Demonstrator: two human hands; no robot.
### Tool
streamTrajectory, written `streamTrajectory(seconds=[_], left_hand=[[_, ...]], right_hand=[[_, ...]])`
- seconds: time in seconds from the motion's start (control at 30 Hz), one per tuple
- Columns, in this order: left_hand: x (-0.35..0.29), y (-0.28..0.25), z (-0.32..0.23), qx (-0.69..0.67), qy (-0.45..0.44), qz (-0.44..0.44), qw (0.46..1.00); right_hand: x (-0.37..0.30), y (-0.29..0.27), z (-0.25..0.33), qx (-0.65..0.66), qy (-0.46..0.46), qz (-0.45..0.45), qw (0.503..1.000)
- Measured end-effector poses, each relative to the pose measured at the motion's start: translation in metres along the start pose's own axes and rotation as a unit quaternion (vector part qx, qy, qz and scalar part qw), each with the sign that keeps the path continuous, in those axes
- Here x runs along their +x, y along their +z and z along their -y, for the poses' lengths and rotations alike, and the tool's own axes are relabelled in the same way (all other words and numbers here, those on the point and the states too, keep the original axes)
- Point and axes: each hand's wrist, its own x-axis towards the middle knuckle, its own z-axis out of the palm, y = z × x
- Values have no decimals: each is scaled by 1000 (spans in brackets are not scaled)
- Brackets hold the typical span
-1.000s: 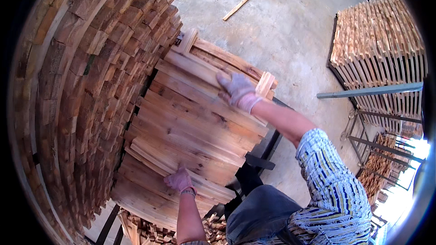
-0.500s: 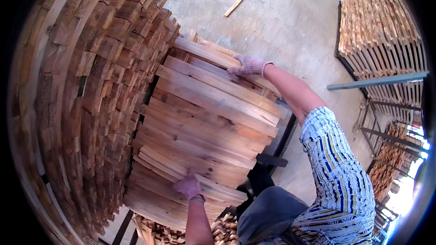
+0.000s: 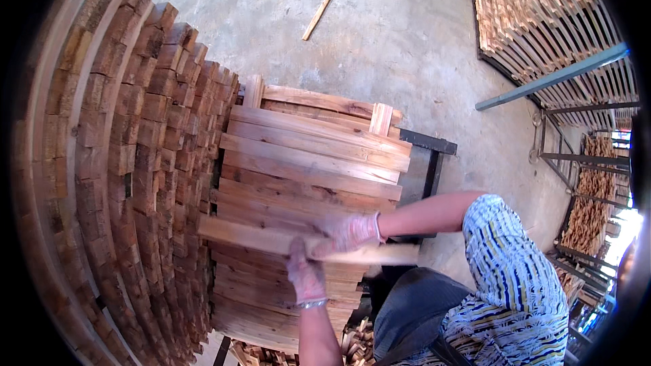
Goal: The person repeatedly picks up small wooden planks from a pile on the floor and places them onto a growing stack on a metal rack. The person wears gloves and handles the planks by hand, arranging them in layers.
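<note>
A pale wooden board [image 3: 237, 234] lies crosswise over the stack of planks [image 3: 298, 183] in front of me, somewhat blurred by motion. My right hand [image 3: 349, 236], in a pinkish-white work glove, closes over its middle. Just to the left, my left hand [image 3: 307, 274], gloved alike, grips the board's near edge with its fingers up against it. The two hands almost touch. Beneath the board, planks run side by side in a layer. Two short upright-looking wood pieces [image 3: 381, 119] stand out at the stack's far side, across the lower boards.
A tall wall of stacked lumber [image 3: 135, 162] rises close on my left. Black metal framing [image 3: 434, 162] shows beside the stack on the right. A loose stick [image 3: 320, 12] lies on the concrete floor [image 3: 400, 33]. Racked wood [image 3: 542, 20] and a grey-blue metal bar [image 3: 553, 75] stand at right.
My right hand has come back from the stack's far boards to beside my left hand. A board is now held across the stack, and the far crosspieces show. The view has shifted.
</note>
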Motion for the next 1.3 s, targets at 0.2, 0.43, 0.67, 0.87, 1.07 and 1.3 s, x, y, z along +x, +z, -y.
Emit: streamTrajectory(seconds=[0.2,0.43,0.67,0.87,1.07,1.3], left_hand=[[50,-4,-16,476,153,85,862],[84,-80,20,844,107,-22,525],[85,-88,25,840,50,-1,541],[92,-87,25,831,69,12,552],[91,-94,25,836,39,6,547],[89,-87,28,836,64,13,545]], right_hand=[[-22,-104,0,122,107,-22,987],[40,-250,-103,-23,175,-65,982],[59,-234,-115,-13,278,33,960],[60,-201,-78,-213,206,-200,934],[66,-222,-56,-217,233,-212,924],[81,-235,-108,-194,225,-239,924]])
